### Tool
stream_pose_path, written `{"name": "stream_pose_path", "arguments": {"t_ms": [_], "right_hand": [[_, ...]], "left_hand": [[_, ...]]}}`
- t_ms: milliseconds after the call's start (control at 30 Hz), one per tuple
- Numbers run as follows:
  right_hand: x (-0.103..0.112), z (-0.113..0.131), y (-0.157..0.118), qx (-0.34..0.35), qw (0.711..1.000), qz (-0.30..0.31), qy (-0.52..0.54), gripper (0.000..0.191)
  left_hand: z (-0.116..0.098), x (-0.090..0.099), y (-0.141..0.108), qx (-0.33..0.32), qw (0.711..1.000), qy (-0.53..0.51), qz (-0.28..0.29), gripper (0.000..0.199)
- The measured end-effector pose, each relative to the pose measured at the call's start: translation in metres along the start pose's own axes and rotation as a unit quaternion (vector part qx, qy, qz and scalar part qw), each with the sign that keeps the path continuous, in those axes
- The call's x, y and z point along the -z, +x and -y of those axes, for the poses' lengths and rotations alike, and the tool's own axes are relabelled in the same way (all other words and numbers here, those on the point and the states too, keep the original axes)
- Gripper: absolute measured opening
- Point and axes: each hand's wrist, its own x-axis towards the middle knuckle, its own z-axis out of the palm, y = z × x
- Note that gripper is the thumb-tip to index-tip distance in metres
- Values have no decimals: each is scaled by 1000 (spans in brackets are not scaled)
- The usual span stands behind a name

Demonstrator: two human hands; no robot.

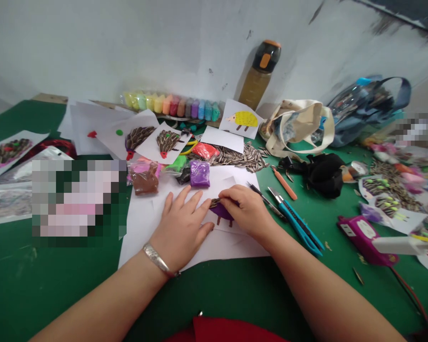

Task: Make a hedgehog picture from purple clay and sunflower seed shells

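Note:
My left hand (180,228) lies flat on the white paper (142,237), fingers spread, a silver bracelet at the wrist. Just right of its fingertips is a purple clay body (224,216) with brown legs, stuck on a card. A few striped sunflower seeds (214,203) sit along its left upper edge. Over that clay, my right hand (244,206) has thumb and forefinger pinched together; whatever is between them is hidden. Beyond the hands lie a purple clay packet (199,174), a brown clay packet (145,179) and a pile of sunflower seeds (240,156).
Right of my hand lie a pen (266,199), a blue utility knife (297,223) and an orange stick (284,183). Finished hedgehog cards (169,142) lean at the back. A bottle (258,76), tote bag (299,126) and magenta glue gun (367,240) stand farther out.

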Motion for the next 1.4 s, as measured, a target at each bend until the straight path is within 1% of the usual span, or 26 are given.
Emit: {"name": "stream_pose_path", "arguments": {"t_ms": [167,400,700,833,933,1033,1100,1233,1400], "right_hand": [[-2,0,0,11,1000,-8,-21,15],[-5,-1,1,15,999,-1,-40,18],[-8,4,2,17,999,14,-46,23],[-4,3,2,25,998,23,-60,22],[1,0,2,27,998,0,-64,17],[5,-2,1,11,998,-17,-60,17],[5,-3,0,7,998,-6,-63,17],[2,-2,0,22,997,15,-70,20],[-1,-3,0,19,997,13,-68,21]], "left_hand": [[0,-1,0,2,1000,3,8,44],[1,-2,2,4,1000,-1,4,41],[0,-1,1,0,1000,-4,5,40],[0,0,1,3,1000,-8,7,40],[0,0,1,-1,1000,-12,7,39],[1,0,1,-5,1000,-14,2,37],[0,0,1,-3,1000,-11,1,37],[0,1,2,-1,1000,0,6,37],[0,2,2,-3,1000,6,12,37]]}}
